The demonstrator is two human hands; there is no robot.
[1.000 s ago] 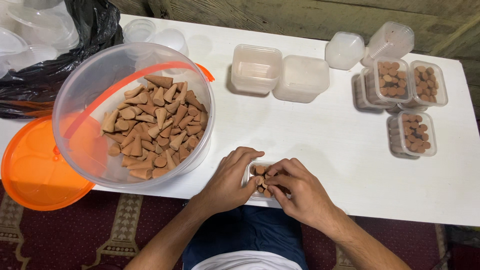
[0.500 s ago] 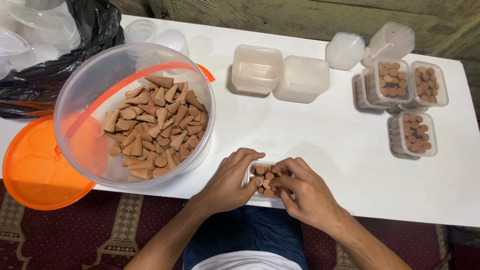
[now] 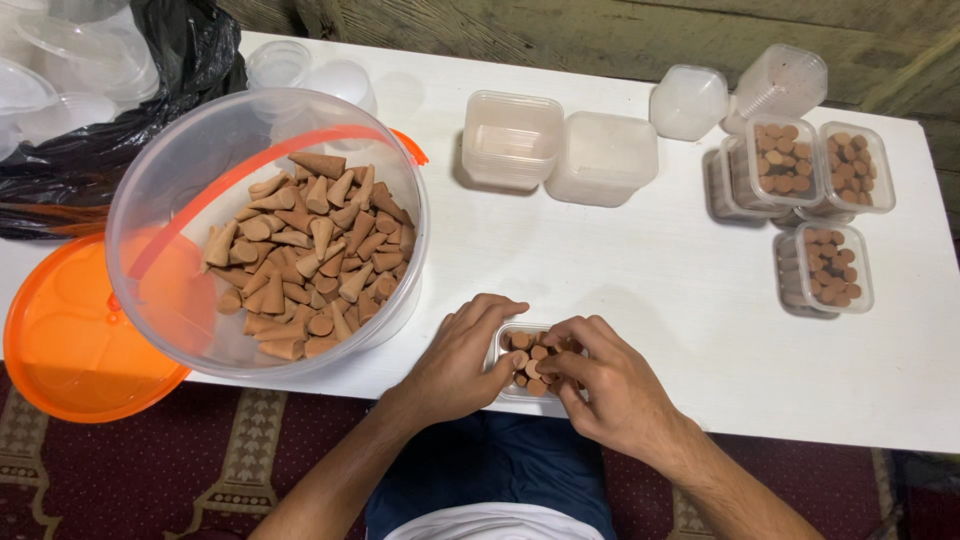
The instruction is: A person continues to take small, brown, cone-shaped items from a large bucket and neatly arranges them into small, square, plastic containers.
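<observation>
Both hands worked over a small clear tub (image 3: 520, 362) at the near edge of the white table (image 3: 640, 290), directly in front of the person. The tub held brown cones standing on end. The left hand (image 3: 462, 358) cupped the tub's left side, fingers curled over its rim. The right hand (image 3: 610, 382) covered the tub's right side, its fingertips pinched on a cone (image 3: 548, 366) among those inside.

Left of the hands stood a large clear bucket (image 3: 180, 180) with an orange handle, tilted and holding a heap of loose cones (image 3: 305, 255). An orange lid (image 3: 75, 335) lay flat beside it at the table's left corner. A black bag (image 3: 150, 110) with clear lids lay at the far left.

Nothing stood between the hands and the tub. Two stacks of empty tubs (image 3: 560, 145) sat at mid-table, well apart from the hands. Three filled tubs (image 3: 815, 215) were grouped at the right, with two clear lidded tubs (image 3: 735, 90) behind them.

Beyond the table ran a wooden wall (image 3: 600, 30). A dark red patterned carpet (image 3: 120, 470) covered the floor.
</observation>
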